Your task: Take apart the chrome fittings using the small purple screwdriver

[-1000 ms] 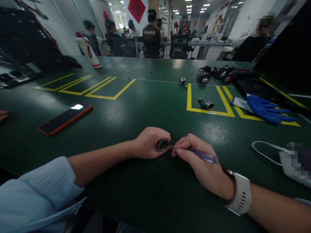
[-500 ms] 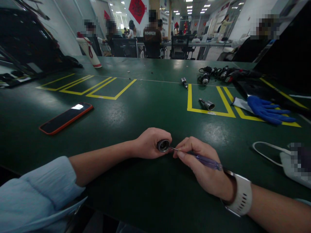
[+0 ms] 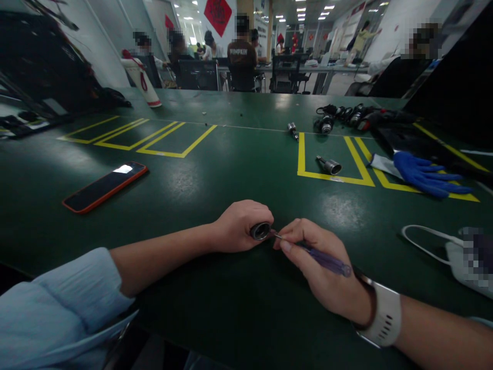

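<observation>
Metal and round, the little tube (image 3: 260, 230) sits in my left hand (image 3: 241, 226), which is closed tight around it, low on the green table (image 3: 231, 169). My right hand (image 3: 319, 262) pinches a thin purple screwdriver (image 3: 327, 262), its tip at the tube's open end. Since a moment ago the tube has rolled a bit and the handle has dipped, so I think I am still working at that opening. Farther off lie an orange phone (image 3: 103, 187), a spare tube (image 3: 329, 165) and a blue glove (image 3: 423, 174).

Left hand (image 3: 241, 226): closed in a fist, knuckles up, forearm flat along the tabletop (image 3: 231, 174) from the near left corner. Right hand (image 3: 323, 267): thumb and forefinger pinched, other fingers curled, tips pointing left, just beside the left fist. Right forearm angled in from the near right corner.
</observation>
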A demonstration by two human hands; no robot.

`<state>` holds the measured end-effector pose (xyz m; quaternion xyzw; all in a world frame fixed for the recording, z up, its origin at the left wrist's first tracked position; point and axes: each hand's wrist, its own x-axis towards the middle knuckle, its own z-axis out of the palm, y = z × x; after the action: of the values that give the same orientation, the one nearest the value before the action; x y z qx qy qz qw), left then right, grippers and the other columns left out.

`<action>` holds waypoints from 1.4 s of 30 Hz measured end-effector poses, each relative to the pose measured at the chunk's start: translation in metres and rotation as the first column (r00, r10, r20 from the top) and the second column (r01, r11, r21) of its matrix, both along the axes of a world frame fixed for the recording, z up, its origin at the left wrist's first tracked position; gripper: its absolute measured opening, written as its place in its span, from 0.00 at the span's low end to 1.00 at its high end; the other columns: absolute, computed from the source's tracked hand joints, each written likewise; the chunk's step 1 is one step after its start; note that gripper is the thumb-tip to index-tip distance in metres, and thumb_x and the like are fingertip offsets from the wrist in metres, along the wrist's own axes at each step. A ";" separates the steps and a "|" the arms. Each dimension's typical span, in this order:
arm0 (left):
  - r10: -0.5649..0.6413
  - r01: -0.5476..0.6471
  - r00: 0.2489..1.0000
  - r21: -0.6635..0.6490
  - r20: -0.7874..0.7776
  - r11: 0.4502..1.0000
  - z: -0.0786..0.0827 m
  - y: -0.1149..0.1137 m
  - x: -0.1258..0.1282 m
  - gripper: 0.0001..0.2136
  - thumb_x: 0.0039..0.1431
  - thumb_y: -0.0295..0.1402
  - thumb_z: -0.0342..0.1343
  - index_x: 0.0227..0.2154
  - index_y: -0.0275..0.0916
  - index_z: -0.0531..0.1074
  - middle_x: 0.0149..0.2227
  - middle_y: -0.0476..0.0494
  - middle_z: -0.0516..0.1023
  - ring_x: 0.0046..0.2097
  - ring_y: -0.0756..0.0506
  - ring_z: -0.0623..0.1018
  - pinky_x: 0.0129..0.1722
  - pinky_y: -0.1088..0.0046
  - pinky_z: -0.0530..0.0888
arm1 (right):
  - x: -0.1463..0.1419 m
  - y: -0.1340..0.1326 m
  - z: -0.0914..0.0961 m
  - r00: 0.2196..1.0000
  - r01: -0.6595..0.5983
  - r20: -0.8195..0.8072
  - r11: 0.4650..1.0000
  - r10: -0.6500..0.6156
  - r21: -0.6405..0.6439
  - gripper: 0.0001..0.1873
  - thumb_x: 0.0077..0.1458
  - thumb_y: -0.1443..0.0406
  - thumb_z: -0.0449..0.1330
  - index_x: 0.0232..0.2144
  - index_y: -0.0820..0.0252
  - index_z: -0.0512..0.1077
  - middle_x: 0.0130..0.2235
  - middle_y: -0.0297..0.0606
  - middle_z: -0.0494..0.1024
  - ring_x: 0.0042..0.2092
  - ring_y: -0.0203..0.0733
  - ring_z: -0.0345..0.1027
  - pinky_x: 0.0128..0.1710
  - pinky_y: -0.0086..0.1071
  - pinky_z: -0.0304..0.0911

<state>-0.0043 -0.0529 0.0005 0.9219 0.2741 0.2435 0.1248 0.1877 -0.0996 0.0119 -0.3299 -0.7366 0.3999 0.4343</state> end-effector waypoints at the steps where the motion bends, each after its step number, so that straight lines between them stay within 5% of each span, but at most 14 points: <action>1: 0.002 -0.002 1.000 0.002 -0.010 1.000 0.000 0.000 0.000 0.05 0.55 0.28 0.53 0.25 0.38 0.63 0.22 0.50 0.66 0.26 0.50 0.66 0.27 0.73 0.62 | 0.000 0.000 0.001 1.000 0.000 0.001 1.000 0.000 0.005 0.07 0.54 0.71 0.54 0.26 0.60 0.69 0.29 0.35 0.75 0.31 0.37 0.68 0.32 0.32 0.62; 10: -0.016 0.015 1.000 -0.016 -0.010 1.000 0.005 -0.001 -0.001 0.05 0.54 0.28 0.53 0.24 0.38 0.64 0.22 0.50 0.67 0.26 0.50 0.67 0.29 0.72 0.63 | 0.000 0.008 0.000 0.989 -0.005 -0.140 0.956 -0.038 -0.294 0.07 0.51 0.71 0.56 0.23 0.58 0.70 0.27 0.33 0.76 0.30 0.39 0.69 0.29 0.32 0.61; 17: -0.032 0.040 0.995 -0.086 0.094 0.996 0.005 0.000 0.000 0.06 0.55 0.28 0.53 0.24 0.37 0.64 0.22 0.51 0.66 0.26 0.51 0.67 0.29 0.74 0.64 | -0.001 0.012 -0.010 0.906 -0.180 -0.422 0.881 -0.025 -0.438 0.06 0.52 0.71 0.57 0.24 0.59 0.69 0.27 0.33 0.77 0.32 0.40 0.70 0.34 0.35 0.63; 27: 0.049 0.006 0.975 -0.244 0.217 0.970 0.005 0.000 -0.001 0.06 0.51 0.29 0.58 0.24 0.36 0.65 0.23 0.52 0.67 0.25 0.53 0.67 0.25 0.77 0.64 | -0.001 0.007 -0.010 0.951 -0.090 -0.308 0.956 0.000 -0.278 0.05 0.54 0.71 0.56 0.27 0.57 0.68 0.30 0.33 0.74 0.35 0.41 0.69 0.38 0.38 0.63; 37: 0.210 -0.055 0.941 -0.492 0.265 0.869 0.012 0.005 -0.008 0.14 0.47 0.38 0.62 0.30 0.36 0.65 0.27 0.53 0.66 0.27 0.53 0.66 0.25 0.78 0.64 | 0.001 0.001 -0.007 0.966 0.020 -0.255 0.995 -0.045 -0.100 0.04 0.58 0.68 0.55 0.36 0.53 0.67 0.36 0.34 0.73 0.39 0.40 0.68 0.36 0.35 0.63; 42: 0.427 -0.376 0.897 -0.308 0.116 0.874 0.028 0.033 -0.040 0.13 0.58 0.42 0.49 0.35 0.36 0.66 0.31 0.48 0.67 0.32 0.49 0.68 0.31 0.73 0.67 | 0.001 0.001 -0.005 0.975 0.090 -0.193 0.990 -0.111 -0.112 0.05 0.59 0.67 0.55 0.38 0.52 0.67 0.37 0.33 0.73 0.37 0.38 0.68 0.33 0.32 0.63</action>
<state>-0.0444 -0.0195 0.0284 0.7917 0.4792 0.3058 0.2236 0.1890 -0.0987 0.0064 -0.3472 -0.6505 0.4455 0.5078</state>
